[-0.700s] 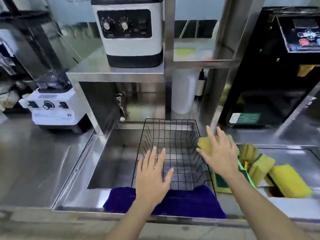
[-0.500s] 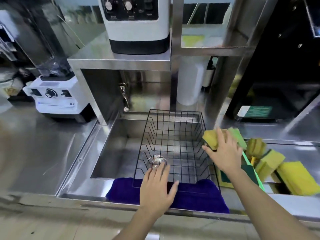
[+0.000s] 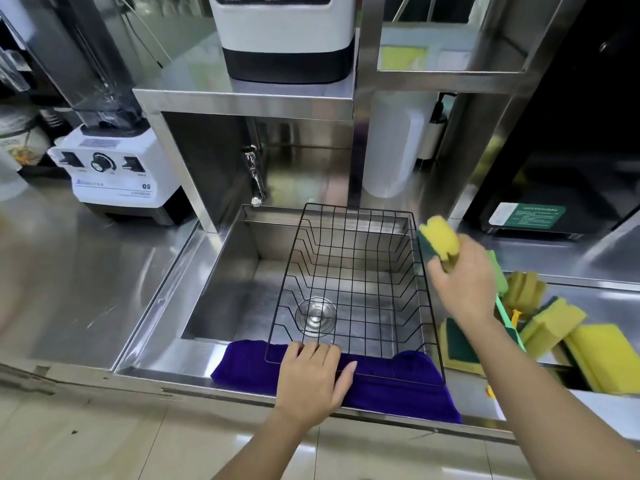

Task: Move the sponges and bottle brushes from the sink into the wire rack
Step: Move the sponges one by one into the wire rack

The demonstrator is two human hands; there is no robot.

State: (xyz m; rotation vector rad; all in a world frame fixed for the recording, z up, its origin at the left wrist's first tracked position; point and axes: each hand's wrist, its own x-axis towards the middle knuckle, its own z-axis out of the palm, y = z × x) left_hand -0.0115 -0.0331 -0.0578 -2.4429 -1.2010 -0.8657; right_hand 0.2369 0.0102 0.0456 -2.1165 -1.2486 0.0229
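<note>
A black wire rack [image 3: 356, 216] sits empty across the right half of the left sink [image 3: 221, 271]. My right hand [image 3: 462, 282] holds a yellow sponge with a dark green pad [image 3: 440, 239] in the air just right of the rack's far right corner. My left hand [image 3: 313, 377] rests on the rack's near rim, fingers curled over the wire. Several more yellow-and-green sponges [image 3: 550, 323] lie piled in the right sink, and among them lies a bottle brush with a green handle [image 3: 507, 315], partly hidden by my right arm.
A purple cloth [image 3: 398, 379] hangs over the sink's front edge under the rack. A tap [image 3: 254, 174] sticks out behind the sink. A white blender base [image 3: 110, 171] stands at the left, and a black machine [image 3: 568, 140] at the back right. Steel counter lies to the left.
My right hand has lifted the sponge from the pile and raised it beside the rack's right rim. My left hand came down from over the rack onto its near rim.
</note>
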